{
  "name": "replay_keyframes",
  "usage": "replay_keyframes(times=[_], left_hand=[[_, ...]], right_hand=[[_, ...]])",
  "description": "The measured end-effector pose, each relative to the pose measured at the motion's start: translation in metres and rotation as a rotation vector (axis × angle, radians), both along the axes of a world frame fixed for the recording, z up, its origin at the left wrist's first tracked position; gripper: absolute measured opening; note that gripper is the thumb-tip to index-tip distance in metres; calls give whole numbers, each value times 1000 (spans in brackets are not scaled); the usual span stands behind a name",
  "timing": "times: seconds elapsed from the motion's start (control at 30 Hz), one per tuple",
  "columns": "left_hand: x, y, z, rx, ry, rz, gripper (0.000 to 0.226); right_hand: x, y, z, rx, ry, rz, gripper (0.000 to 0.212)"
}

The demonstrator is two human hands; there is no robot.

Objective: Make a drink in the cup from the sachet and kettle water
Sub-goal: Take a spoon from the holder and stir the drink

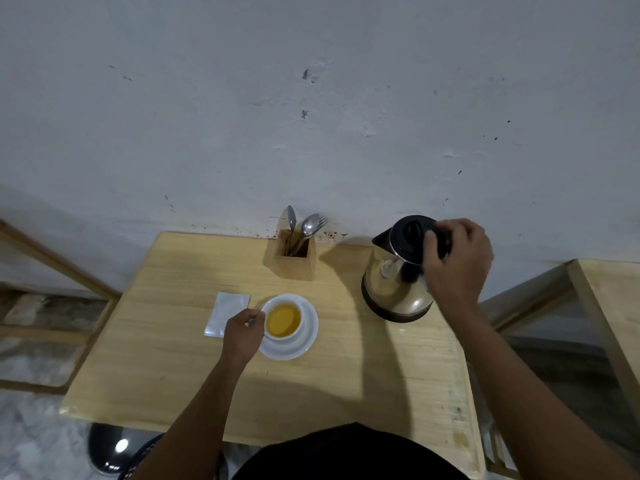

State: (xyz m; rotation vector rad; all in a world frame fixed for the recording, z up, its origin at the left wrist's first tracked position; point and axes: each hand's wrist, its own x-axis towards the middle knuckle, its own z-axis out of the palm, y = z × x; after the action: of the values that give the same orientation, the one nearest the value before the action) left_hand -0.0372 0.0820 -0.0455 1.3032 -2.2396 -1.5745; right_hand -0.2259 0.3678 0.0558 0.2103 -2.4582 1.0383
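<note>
A white cup point(298, 306) holding yellow liquid sits on a white saucer point(306, 344) in the middle of the wooden table point(346, 375). My left hand point(242, 332) grips the cup at its left side. A white sachet point(227, 313) lies flat on the table just left of the cup, partly under my hand. The steel kettle point(394, 285) with a black lid stands upright at the back right. My right hand point(457, 261) is closed around the kettle's black handle.
A wooden holder point(296, 263) with spoons and a fork stands against the wall behind the cup. Another wooden table point(616, 306) is at the right, and a wooden frame point(52, 261) at the left. A black stool point(110, 448) sits below the table's left front corner.
</note>
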Motion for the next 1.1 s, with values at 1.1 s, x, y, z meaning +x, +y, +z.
replay_keyframes(times=[1.1], left_hand=[[-7,-69,1,220,-76,-519,18]], right_hand=[[-11,-264,-58,172,-773,55,25]])
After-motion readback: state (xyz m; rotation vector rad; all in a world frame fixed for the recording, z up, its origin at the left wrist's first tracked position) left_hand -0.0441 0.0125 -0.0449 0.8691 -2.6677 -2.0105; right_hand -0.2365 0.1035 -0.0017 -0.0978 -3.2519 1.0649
